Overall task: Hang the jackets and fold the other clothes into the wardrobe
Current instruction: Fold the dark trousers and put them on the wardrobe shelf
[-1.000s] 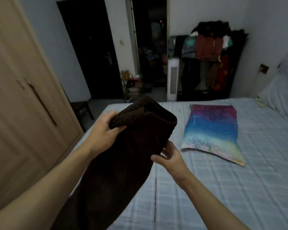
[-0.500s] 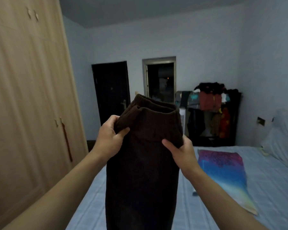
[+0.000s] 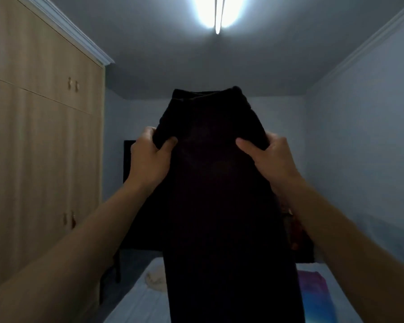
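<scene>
You're in a home bedroom: a tall wooden wardrobe [image 3: 40, 141] fills the wall at nine o'clock, a bed [image 3: 135, 301] with a colourful pillow [image 3: 315, 297] lies at six, a tube light [image 3: 217, 15] at twelve.

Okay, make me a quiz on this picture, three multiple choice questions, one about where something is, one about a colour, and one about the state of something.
1. On which side of the view does the wooden wardrobe stand?
A. left
B. right
C. straight ahead

2. What colour is the held garment?
A. white
B. very dark, near black
C. bright red

3. How are the wardrobe doors?
A. wide open
C. taken off
B. shut

Answers:
1. A, its tall wood panels fill the left edge.
2. B, it hangs as a dark shape between the left hand and the right hand, which grip its two sides.
3. B, the panels lie flush and no inside shows.
</scene>
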Tool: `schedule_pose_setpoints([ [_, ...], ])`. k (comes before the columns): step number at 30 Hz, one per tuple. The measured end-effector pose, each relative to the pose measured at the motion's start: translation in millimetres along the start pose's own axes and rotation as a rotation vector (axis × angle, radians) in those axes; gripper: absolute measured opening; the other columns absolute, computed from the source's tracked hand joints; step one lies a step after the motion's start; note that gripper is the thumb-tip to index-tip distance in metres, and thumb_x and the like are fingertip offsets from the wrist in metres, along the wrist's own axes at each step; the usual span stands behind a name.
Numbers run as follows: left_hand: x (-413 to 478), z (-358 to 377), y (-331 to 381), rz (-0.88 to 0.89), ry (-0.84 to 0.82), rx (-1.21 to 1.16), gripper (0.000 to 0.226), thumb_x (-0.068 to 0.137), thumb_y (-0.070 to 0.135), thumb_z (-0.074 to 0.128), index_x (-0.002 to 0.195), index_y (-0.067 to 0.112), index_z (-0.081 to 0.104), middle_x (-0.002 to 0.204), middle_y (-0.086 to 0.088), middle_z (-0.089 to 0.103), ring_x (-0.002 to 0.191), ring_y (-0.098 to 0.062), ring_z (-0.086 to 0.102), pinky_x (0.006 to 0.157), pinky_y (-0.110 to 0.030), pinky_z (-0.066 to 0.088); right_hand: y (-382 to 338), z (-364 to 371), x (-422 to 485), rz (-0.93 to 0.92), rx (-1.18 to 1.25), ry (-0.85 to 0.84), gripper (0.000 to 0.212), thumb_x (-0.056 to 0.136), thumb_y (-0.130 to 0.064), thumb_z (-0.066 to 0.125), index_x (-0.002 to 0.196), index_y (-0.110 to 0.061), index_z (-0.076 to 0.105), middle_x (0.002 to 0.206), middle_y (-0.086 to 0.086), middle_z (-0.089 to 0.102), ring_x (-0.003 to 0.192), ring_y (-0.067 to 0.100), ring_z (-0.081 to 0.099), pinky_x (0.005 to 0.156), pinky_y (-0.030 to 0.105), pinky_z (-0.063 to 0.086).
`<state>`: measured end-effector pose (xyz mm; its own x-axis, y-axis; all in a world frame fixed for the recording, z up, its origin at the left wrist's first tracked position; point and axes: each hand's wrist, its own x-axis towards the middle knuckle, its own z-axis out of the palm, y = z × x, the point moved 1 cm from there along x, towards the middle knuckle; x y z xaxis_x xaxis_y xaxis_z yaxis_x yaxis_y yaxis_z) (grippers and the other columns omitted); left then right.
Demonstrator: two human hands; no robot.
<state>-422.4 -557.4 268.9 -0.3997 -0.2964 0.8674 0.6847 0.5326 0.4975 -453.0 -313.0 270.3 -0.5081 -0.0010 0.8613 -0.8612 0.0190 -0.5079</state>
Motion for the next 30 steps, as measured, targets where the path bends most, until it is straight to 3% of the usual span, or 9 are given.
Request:
schedule_pose_setpoints([
  [7,-7.1,-8.6,-5.6,-0.066,-0.04,-0.077,0.009,0.092,0.032,0.063,0.097,0.026,0.06,0.088,0.003,0.07,0.071,-0.006,0.069,0.06,-0.025,0.057,-5.1,2.8,-7.4,0.021,0.013,0.008,0.015,0.081,-0.026,0.08,0.095,-0.026,0.073,0.093,-0.007,0.077,0.086,0.012,0.074,0.068,0.021,0.058],
  [10,0.4,-4.9,-8.4,-0.041,-0.025,-0.01,0.016,0.092,0.03,0.064,0.1,0.017,0.059,0.083,0.001,0.067,0.068,-0.009,0.066,0.054,-0.014,0.049,6.3,5.8,-2.2,0.059,0.008,0.052,0.016,0.081,-0.023,0.08,0.095,-0.023,0.073,0.089,-0.006,0.077,0.083,0.012,0.074,0.064,0.02,0.056],
  [13,6.0,1.1,-6.0,0.022,-0.012,0.091,0.015,0.092,0.024,0.065,0.096,0.016,0.054,0.077,0.01,0.059,0.066,0.001,0.055,0.048,-0.001,0.036,16.0,7.2,0.2,0.095,0.02,0.099,0.018,0.081,-0.022,0.081,0.097,-0.021,0.073,0.088,-0.007,0.077,0.083,0.013,0.075,0.064,0.02,0.056],
  [20,1.9,5.0,-2.8,0.033,-0.046,0.074,0.014,0.092,0.025,0.066,0.099,0.019,0.055,0.08,0.013,0.06,0.064,0.004,0.06,0.048,0.0,0.037,21.7,-1.6,-7.7,0.135,0.033,0.102,0.028,0.077,-0.029,0.082,0.101,-0.019,0.073,0.093,-0.003,0.078,0.085,0.016,0.075,0.067,0.025,0.058],
  [23,-1.6,1.0,-4.2,0.011,-0.06,0.034,0.017,0.091,0.028,0.066,0.101,0.017,0.059,0.081,0.007,0.066,0.068,0.005,0.065,0.052,-0.008,0.045,14.8,-4.7,-15.0,0.139,0.024,0.089,0.023,0.078,-0.028,0.082,0.098,-0.019,0.073,0.091,-0.004,0.078,0.084,0.015,0.075,0.065,0.023,0.058],
  [25,-5.5,-3.6,-4.8,-0.025,-0.08,-0.02,0.019,0.09,0.029,0.066,0.104,0.017,0.061,0.087,0.001,0.07,0.075,-0.008,0.069,0.065,-0.028,0.058,7.6,-4.8,-20.4,0.136,0.021,0.068,0.023,0.078,-0.029,0.082,0.097,-0.019,0.073,0.092,-0.001,0.078,0.085,0.017,0.075,0.066,0.024,0.058],
  [27,-10.4,-10.2,-4.9,-0.05,-0.098,-0.077,0.02,0.09,0.029,0.067,0.107,0.018,0.062,0.092,-0.001,0.072,0.081,-0.015,0.071,0.075,-0.041,0.061,-0.7,-3.8,-25.3,0.123,0.018,0.049,0.026,0.077,-0.029,0.082,0.098,-0.018,0.074,0.093,0.0,0.078,0.087,0.018,0.075,0.068,0.025,0.059],
  [30,-15.9,-19.5,-1.8,-0.065,-0.102,-0.145,0.02,0.091,0.028,0.067,0.109,0.02,0.063,0.095,0.002,0.072,0.082,-0.011,0.072,0.075,-0.037,0.061,-14.3,-0.1,-29.9,0.086,0.004,0.042,0.023,0.077,-0.029,0.082,0.096,-0.018,0.074,0.092,0.001,0.078,0.085,0.018,0.075,0.067,0.026,0.058],
])
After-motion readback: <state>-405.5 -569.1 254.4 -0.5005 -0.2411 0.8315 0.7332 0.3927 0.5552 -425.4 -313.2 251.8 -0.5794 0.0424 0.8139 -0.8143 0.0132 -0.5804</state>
